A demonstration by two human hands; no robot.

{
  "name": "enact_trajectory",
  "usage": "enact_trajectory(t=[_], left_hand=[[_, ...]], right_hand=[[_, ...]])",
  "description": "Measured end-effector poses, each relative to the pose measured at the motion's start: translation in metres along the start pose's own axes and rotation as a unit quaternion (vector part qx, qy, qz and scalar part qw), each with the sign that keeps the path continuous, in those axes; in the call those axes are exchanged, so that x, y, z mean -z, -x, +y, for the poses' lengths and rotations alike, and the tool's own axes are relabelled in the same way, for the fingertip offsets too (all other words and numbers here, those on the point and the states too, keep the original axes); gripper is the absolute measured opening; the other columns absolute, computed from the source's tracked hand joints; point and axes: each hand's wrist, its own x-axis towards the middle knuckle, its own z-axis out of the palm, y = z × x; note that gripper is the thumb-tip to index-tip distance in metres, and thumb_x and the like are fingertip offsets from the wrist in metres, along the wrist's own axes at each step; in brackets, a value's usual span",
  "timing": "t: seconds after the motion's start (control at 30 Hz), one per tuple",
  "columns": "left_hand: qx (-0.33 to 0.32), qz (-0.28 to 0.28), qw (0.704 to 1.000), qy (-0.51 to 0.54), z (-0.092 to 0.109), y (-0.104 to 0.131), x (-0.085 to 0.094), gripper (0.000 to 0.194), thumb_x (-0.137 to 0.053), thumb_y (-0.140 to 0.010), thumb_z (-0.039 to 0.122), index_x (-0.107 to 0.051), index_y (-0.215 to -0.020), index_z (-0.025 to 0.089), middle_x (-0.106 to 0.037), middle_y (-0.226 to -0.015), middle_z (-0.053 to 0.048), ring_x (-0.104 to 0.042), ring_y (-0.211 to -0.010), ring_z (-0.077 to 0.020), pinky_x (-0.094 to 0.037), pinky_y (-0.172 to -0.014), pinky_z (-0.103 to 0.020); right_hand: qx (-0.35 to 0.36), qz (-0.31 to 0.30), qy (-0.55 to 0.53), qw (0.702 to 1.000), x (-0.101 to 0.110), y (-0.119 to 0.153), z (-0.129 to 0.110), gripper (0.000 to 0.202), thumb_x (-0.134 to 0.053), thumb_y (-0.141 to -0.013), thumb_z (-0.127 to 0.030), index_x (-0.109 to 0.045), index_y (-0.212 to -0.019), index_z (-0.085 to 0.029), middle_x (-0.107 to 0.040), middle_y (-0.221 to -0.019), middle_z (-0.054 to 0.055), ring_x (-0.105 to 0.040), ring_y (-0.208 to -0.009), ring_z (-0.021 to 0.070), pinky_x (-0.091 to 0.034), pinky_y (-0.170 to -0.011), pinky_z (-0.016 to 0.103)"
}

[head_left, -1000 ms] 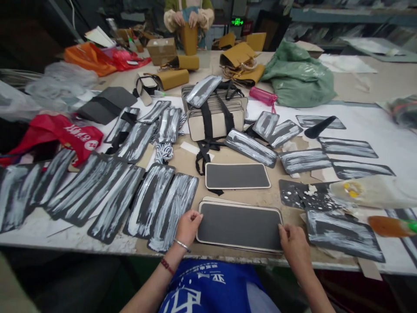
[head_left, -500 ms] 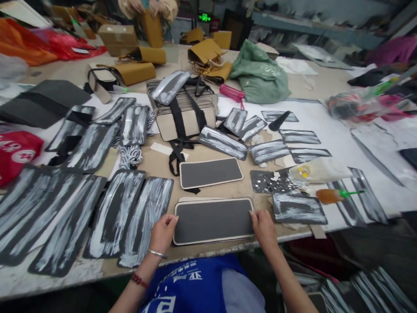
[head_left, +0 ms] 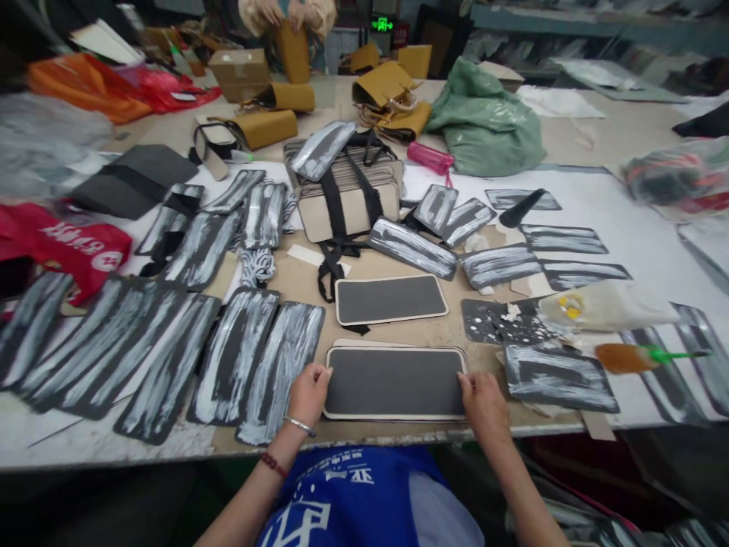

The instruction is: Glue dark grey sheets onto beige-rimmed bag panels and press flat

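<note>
A dark grey rectangular panel with a pale border (head_left: 396, 384) lies flat at the table's front edge, on top of at least one similar piece. My left hand (head_left: 310, 395) pinches its left end between thumb and fingers. At the right end my right hand (head_left: 484, 403) grips the edge in the same way. Just beyond lies a smaller dark panel with a pale border (head_left: 392, 299), touched by neither hand. Left of my left hand is a dark piece streaked with white paste (head_left: 282, 372). Another streaked piece (head_left: 561, 377) lies right of my right hand.
Behind the panels stands a strapped stack of beige panels (head_left: 350, 205). An orange-brown bottle with green nozzle (head_left: 626, 357) and a whitish bag (head_left: 604, 306) lie right. Farther back are a green bag (head_left: 484, 121), mustard bags (head_left: 381, 83) and a co-worker's hands (head_left: 285, 14).
The camera view has turned slightly left, so the scene sits farther right. Both hands keep their grip on the panel's ends, and the panel looks nearly unmoved on the table.
</note>
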Motion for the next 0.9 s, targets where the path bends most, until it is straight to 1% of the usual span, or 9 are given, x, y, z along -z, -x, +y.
enact_trajectory(t=[0.23, 0.47, 0.57, 0.67, 0.77, 0.9], left_hand=[[0.01, 0.012, 1.0, 0.014, 0.0, -0.001, -0.001, 0.022, -0.047, -0.07, 0.033, -0.049, -0.054, 0.019, -0.052, -0.052, 0.002, -0.05, -0.054, -0.0136, -0.035, -0.056, -0.025], [0.002, 0.005, 1.0, 0.019, -0.003, -0.001, -0.002, 0.018, -0.049, -0.069, 0.03, -0.049, -0.055, 0.019, -0.052, -0.052, 0.002, -0.05, -0.054, -0.0128, -0.035, -0.055, -0.024], [-0.01, -0.007, 1.0, 0.011, -0.004, 0.0, 0.0, 0.019, -0.048, -0.07, 0.032, -0.049, -0.056, 0.019, -0.053, -0.053, 0.002, -0.05, -0.054, -0.013, -0.035, -0.056, -0.024], [-0.025, -0.011, 1.0, -0.011, -0.004, 0.001, 0.001, 0.021, -0.046, -0.071, 0.035, -0.049, -0.057, 0.02, -0.054, -0.053, 0.002, -0.051, -0.054, -0.0137, -0.035, -0.056, -0.024], [-0.032, -0.012, 0.999, -0.025, -0.005, 0.0, 0.002, 0.023, -0.045, -0.07, 0.039, -0.05, -0.057, 0.02, -0.055, -0.053, 0.002, -0.052, -0.054, -0.0142, -0.036, -0.056, -0.024], [-0.029, -0.018, 0.999, -0.036, -0.002, 0.001, 0.003, 0.025, -0.044, -0.069, 0.041, -0.049, -0.056, 0.021, -0.055, -0.052, 0.001, -0.052, -0.054, -0.0149, -0.036, -0.055, -0.025]], right_hand=[[0.019, -0.016, -0.012, 1.0, 0.0, -0.004, 0.003, 0.041, -0.023, -0.083, -0.051, -0.043, -0.063, -0.023, -0.048, -0.067, 0.006, -0.048, -0.066, 0.0213, -0.039, -0.063, 0.035], [0.018, -0.006, -0.015, 1.0, -0.002, -0.005, 0.004, 0.04, -0.025, -0.082, -0.052, -0.044, -0.062, -0.023, -0.047, -0.065, 0.006, -0.047, -0.067, 0.0219, -0.039, -0.063, 0.035], [0.01, 0.001, 0.006, 1.0, -0.003, -0.002, 0.002, 0.039, -0.026, -0.084, -0.05, -0.044, -0.063, -0.022, -0.047, -0.067, 0.006, -0.047, -0.068, 0.0212, -0.038, -0.064, 0.034], [-0.006, -0.01, 0.027, 1.0, -0.001, 0.0, -0.002, 0.037, -0.028, -0.086, -0.044, -0.047, -0.065, -0.021, -0.048, -0.07, 0.006, -0.047, -0.069, 0.0194, -0.038, -0.066, 0.032], [-0.035, -0.023, 0.039, 0.998, 0.002, 0.001, -0.006, 0.032, -0.033, -0.087, -0.039, -0.05, -0.069, -0.019, -0.049, -0.075, 0.005, -0.047, -0.068, 0.0173, -0.036, -0.065, 0.029], [-0.05, -0.034, 0.038, 0.997, 0.005, 0.003, -0.01, 0.025, -0.039, -0.086, -0.034, -0.053, -0.073, -0.018, -0.051, -0.078, 0.004, -0.048, -0.071, 0.0163, -0.035, -0.065, 0.028]])
